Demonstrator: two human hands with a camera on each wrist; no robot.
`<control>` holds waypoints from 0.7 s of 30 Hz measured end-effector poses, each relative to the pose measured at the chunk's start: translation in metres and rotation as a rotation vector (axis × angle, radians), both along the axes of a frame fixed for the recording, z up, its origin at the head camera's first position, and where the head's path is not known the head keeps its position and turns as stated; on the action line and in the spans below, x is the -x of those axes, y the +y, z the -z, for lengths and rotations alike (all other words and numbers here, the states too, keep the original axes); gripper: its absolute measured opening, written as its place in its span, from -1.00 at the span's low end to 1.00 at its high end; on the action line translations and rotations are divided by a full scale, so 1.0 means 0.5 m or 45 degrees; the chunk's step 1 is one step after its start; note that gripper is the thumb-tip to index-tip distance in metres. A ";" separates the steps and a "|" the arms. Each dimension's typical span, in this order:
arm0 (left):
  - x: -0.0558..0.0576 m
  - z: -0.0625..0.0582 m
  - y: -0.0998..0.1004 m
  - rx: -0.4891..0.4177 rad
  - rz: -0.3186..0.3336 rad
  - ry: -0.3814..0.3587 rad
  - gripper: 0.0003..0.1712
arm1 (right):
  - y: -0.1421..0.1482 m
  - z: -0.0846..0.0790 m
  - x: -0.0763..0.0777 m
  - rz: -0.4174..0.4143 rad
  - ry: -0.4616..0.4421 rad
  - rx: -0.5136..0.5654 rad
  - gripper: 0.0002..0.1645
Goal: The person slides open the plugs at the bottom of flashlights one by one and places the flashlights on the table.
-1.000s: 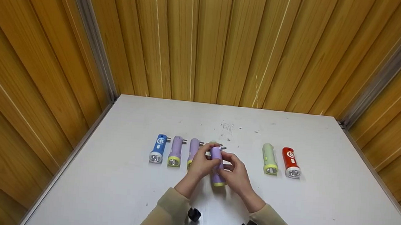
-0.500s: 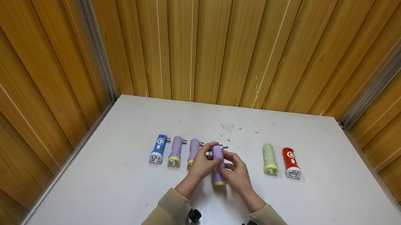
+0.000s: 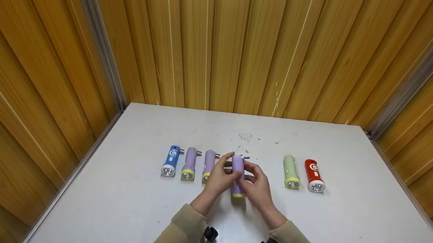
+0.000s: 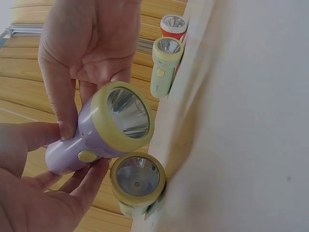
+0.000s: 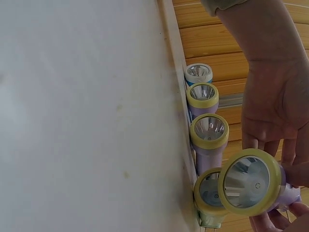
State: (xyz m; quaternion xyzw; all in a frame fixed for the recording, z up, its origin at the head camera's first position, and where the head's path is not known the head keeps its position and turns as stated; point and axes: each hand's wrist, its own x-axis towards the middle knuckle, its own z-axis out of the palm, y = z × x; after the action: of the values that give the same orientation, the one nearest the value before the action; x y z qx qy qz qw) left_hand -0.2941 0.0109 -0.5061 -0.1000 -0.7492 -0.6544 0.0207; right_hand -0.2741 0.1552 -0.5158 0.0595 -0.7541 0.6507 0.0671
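Observation:
Between both hands is a purple flashlight [image 3: 238, 165] with a yellow rim, held above the table with its lens end toward me. My left hand [image 3: 218, 179] grips it from the left, thumb on the barrel. From the right, my right hand [image 3: 259, 189] pinches the barrel with thumb and fingers. Metal plug prongs [image 3: 246, 157] stick out to the right near its far end. A yellow switch [image 4: 87, 155] shows on its side in the left wrist view. Behind the hands lies a green flashlight [image 5: 210, 195], mostly hidden in the head view.
On the white table [image 3: 126, 206], a blue flashlight [image 3: 171, 160] and two purple flashlights [image 3: 190, 161] lie in a row at left, prongs out. At right lie another green flashlight [image 3: 291, 170] and a red one [image 3: 313, 174]. Wood-patterned panels [image 3: 225, 49] wall the table.
The held purple flashlight has shifted slightly away from me and to the right, and lies straighter. Both hands keep hold of it. The flashlights on the table have not moved.

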 end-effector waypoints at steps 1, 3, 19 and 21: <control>0.000 0.000 0.000 0.002 0.000 0.000 -0.21 | 0.000 0.000 0.000 0.001 0.000 0.007 -0.35; 0.001 0.001 0.001 0.003 0.001 0.002 -0.21 | 0.000 0.001 0.000 0.003 0.007 0.020 -0.35; 0.005 -0.007 -0.008 -0.026 -0.028 -0.011 -0.20 | 0.004 -0.008 0.000 -0.045 -0.037 0.090 -0.30; 0.006 -0.008 -0.011 -0.025 -0.035 -0.011 -0.21 | 0.005 -0.012 -0.001 -0.062 -0.061 0.112 -0.29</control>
State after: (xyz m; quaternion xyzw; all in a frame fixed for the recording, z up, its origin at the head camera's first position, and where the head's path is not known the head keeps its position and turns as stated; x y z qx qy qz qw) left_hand -0.2972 0.0055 -0.5018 -0.0868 -0.7441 -0.6618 0.0273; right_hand -0.2737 0.1578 -0.5100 0.0592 -0.7246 0.6857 0.0355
